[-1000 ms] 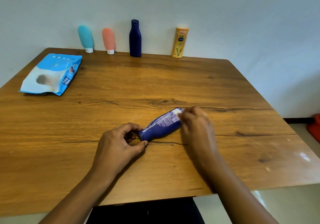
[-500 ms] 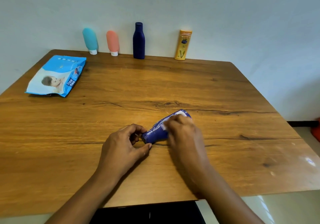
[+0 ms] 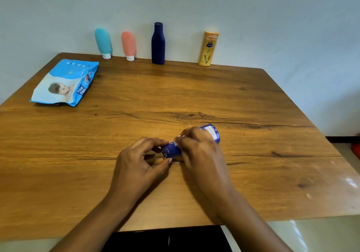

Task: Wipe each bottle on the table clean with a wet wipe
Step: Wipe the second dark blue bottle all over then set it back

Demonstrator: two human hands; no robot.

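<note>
Right grip (image 3: 202, 151) clutching wipe (image 3: 176, 144), slid neckward along bottle (image 3: 171, 150); left grip (image 3: 136, 166) pinches its end.

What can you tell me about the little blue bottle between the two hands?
The small blue bottle lies on its side on the wooden table, slanting away to the right. It looks like shiny plastic, with a white label near its far end. The left hand pinches its near, narrow end. The right hand covers its middle, pressing a white wipe against it.

Wooden table (image 3: 214, 96) holds wipes pack (image 3: 64, 83), lying blue bottle (image 3: 171, 150), upright teal tube (image 3: 102, 41), pink tube (image 3: 128, 43), navy bottle (image 3: 158, 45), yellow bottle (image 3: 208, 49).
</note>
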